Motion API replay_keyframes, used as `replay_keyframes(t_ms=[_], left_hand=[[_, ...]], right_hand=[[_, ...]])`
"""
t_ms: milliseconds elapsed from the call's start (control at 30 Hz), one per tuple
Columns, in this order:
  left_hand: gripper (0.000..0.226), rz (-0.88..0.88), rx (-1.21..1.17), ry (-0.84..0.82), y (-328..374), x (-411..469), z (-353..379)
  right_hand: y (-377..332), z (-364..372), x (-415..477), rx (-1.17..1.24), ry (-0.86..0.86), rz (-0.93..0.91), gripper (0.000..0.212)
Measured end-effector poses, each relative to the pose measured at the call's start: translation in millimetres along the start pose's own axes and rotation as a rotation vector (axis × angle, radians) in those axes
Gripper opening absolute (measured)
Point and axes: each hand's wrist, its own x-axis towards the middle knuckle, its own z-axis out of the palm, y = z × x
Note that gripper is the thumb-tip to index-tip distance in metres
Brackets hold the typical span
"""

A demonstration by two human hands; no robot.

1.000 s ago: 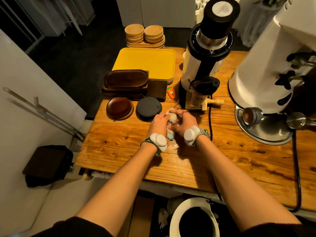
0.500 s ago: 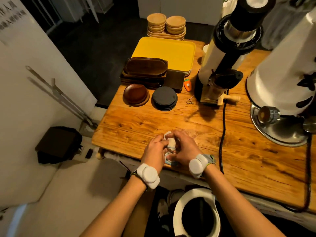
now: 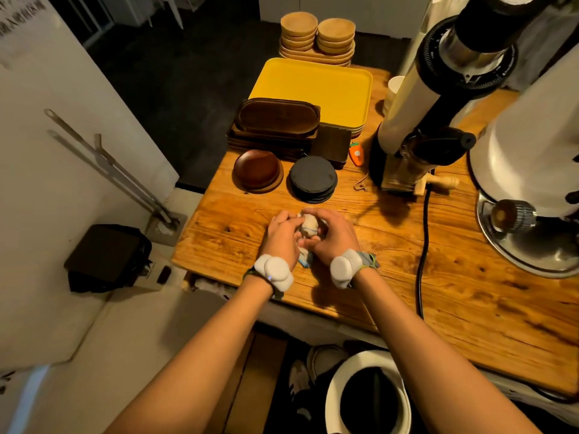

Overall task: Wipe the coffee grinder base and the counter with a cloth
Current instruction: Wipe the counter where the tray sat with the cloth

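Observation:
A small white cloth with a blue edge is bunched up between both hands over the wooden counter, near its front left part. My left hand grips the cloth from the left and my right hand grips it from the right. The black and white coffee grinder stands behind and to the right, its base on the counter well clear of the hands.
A larger white machine on a metal base fills the right side. A black cable crosses the counter. Dark round coasters, a brown saucer, dark wooden trays, a yellow tray and stacked wooden dishes sit behind. A white bin stands below.
Both hands drew the cloth back from the grinder base toward the counter's front edge, then stayed close together working the bunched cloth. The view shifted left and down.

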Motion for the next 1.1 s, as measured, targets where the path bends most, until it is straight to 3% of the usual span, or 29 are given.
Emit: replay_keyframes(t_ms=[133, 300, 667, 1100], left_hand=[[0.029, 0.002, 0.011, 0.020, -3.0, 17.4, -3.4], [0.031, -0.034, -0.073, 0.069, -3.7, 10.1, -4.4], [0.032, -0.158, -0.144, 0.050, -25.9, -78.8, -16.4], [0.033, -0.132, -0.046, 0.075, -41.5, 9.5, -35.8]], right_hand=[[-0.8, 5.0, 14.2, 0.018, 0.046, 0.034, 0.066], [-5.2, 2.7, 14.1, -0.016, -0.026, 0.044, 0.063], [-24.2, 32.6, -61.8, -0.076, -0.145, -0.014, 0.072], [-39.9, 44.5, 19.4, -0.062, -0.083, -0.035, 0.068]])
